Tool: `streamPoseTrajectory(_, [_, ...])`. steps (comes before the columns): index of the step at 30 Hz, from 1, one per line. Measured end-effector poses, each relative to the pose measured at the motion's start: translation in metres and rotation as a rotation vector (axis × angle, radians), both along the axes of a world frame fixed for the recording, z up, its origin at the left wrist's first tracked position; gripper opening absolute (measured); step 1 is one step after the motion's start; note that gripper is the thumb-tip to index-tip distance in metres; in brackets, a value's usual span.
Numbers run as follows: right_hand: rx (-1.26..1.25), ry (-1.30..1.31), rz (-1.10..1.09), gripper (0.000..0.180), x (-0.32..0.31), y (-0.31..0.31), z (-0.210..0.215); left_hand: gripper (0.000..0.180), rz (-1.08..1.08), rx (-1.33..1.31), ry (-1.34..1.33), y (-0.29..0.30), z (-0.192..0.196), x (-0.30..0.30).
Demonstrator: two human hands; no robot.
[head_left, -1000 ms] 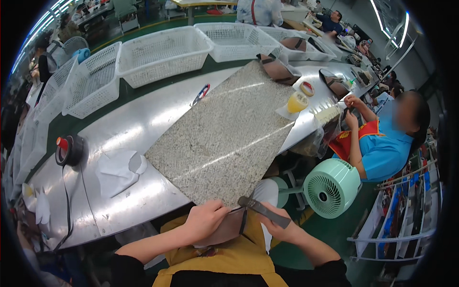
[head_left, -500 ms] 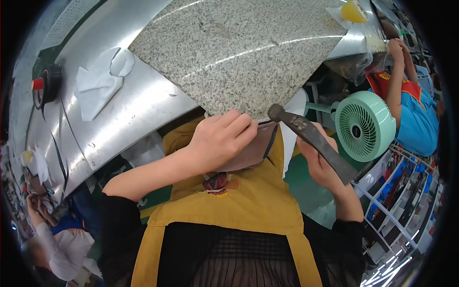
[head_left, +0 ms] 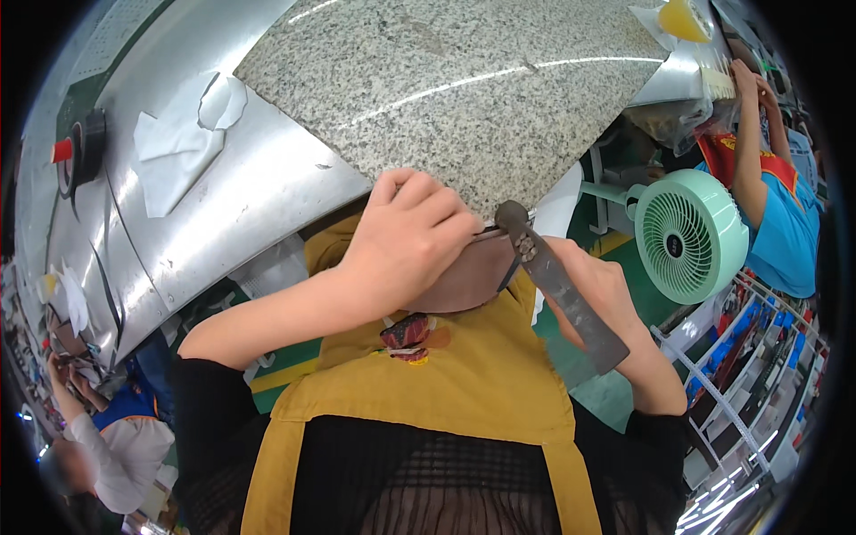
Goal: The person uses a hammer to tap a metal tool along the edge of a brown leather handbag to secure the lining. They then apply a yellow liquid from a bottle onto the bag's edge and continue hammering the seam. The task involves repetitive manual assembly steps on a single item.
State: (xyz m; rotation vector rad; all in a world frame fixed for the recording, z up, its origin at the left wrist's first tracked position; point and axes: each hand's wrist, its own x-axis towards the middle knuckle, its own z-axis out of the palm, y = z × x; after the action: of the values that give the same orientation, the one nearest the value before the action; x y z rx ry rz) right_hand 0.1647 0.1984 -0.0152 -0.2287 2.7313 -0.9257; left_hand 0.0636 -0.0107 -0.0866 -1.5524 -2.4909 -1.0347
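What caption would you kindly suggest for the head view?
Left hand on a brown leather-like piece at the granite slab, right hand holding a cobbler's hammer.

- A bare metal table [head_left: 259, 192] at left, its surface shiny
- A crumpled white sheet [head_left: 174, 160] with a round hole, lying on it
- A black roll [head_left: 89, 147] with a red knob, near the sheet
- A mint-green fan [head_left: 691, 236] at right
- A white rack [head_left: 706, 388] below the fan
- A co-worker in blue and red [head_left: 785, 241], beside the fan
- A yellow object [head_left: 685, 20], upper right, cut off
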Motion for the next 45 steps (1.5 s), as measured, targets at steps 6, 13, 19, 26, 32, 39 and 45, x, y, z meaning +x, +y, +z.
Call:
streamPoseTrajectory(6, [-0.188,-0.103,-0.100,0.033,-0.009,0.002,0.012,0.026,-0.024,-0.016,0.276,-0.002,-0.001,0.005])
streamPoseTrajectory(13, [-0.040,-0.100,0.017,0.043,-0.010,0.000,0.006,0.025,-0.018,0.005,0.295,0.000,-0.002,0.005])
streamPoseTrajectory(19, [0.021,-0.091,-0.093,0.042,-0.013,-0.017,0.025,0.026,0.024,-0.009,0.252,-0.005,-0.005,0.011])
streamPoseTrajectory(26, [-0.040,-0.068,-0.026,0.037,-0.009,-0.008,0.004,0.028,-0.005,0.022,0.125,-0.011,-0.007,0.003])
streamPoseTrajectory(32, [-0.110,-0.105,-0.084,0.043,-0.003,-0.009,0.015,0.027,-0.005,0.031,0.271,-0.008,-0.006,0.008])
streamPoseTrajectory(39, [-0.168,-0.112,-0.084,0.039,-0.009,-0.011,0.016,0.024,-0.013,0.001,0.271,-0.009,-0.003,0.011])
streamPoseTrajectory(45, [-0.036,-0.025,0.039,0.038,-0.009,-0.015,0.003,0.023,-0.013,0.010,-0.037,-0.016,-0.002,0.002])
